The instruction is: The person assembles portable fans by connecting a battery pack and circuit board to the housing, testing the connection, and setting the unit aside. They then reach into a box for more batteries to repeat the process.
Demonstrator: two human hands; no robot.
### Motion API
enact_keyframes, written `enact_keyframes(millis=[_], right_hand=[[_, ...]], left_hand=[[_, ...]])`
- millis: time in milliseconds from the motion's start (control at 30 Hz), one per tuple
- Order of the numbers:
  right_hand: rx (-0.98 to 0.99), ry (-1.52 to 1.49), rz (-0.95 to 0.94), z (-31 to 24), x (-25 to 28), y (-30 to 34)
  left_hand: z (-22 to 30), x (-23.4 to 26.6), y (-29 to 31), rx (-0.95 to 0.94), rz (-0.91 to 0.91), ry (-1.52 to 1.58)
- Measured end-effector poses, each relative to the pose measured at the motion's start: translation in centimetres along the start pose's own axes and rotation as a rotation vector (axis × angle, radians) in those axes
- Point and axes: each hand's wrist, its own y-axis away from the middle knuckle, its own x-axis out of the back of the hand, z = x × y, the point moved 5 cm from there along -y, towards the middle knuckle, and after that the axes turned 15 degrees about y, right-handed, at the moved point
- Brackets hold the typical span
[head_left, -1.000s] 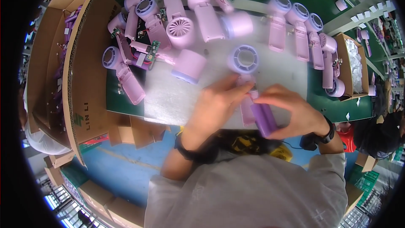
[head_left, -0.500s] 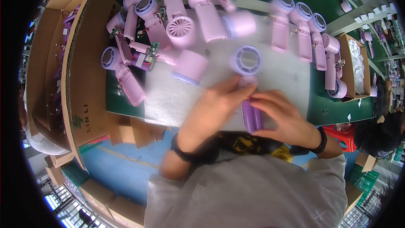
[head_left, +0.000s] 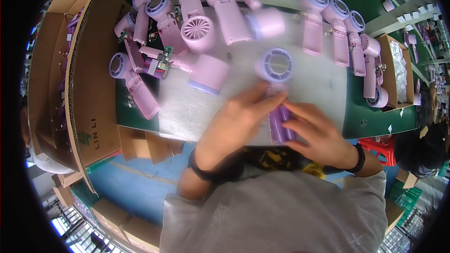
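One pink fan (head_left: 276, 90) stretches lengthwise, head (head_left: 275, 65) pointing away from the person (head_left: 276, 211)

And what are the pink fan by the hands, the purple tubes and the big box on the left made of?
The pink fan looks like smooth, satin plastic: even colour, moulded edges. The purple tubes seem wrapped in shiny plastic film, from the bright streaks; their insides don't show. The big box is almost surely matte cardboard: brown, with ridges along its cut edge.
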Motion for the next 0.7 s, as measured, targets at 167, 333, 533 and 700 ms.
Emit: enact_keyframes(millis=[167,333,533,700], right_hand=[[-0.041,-0.001,0.039,-0.4,-0.2,-0.2],[-0.113,-0.055,0.049,-0.3,-0.3,-0.4],[-0.055,-0.139,0.056,-0.3,-0.1,-1.1],[-0.067,-0.151,0.007,-0.1,-0.1,-1.0]], left_hand=[[-0.5,0.3,0.0,0.047,0.017,0.113],[-0.4,0.5,-0.2,0.079,0.019,0.131],[-0.7,0.3,0.2,0.093,0.032,0.196],[-0.3,0.6,-0.1,0.145,-0.012,0.219]])
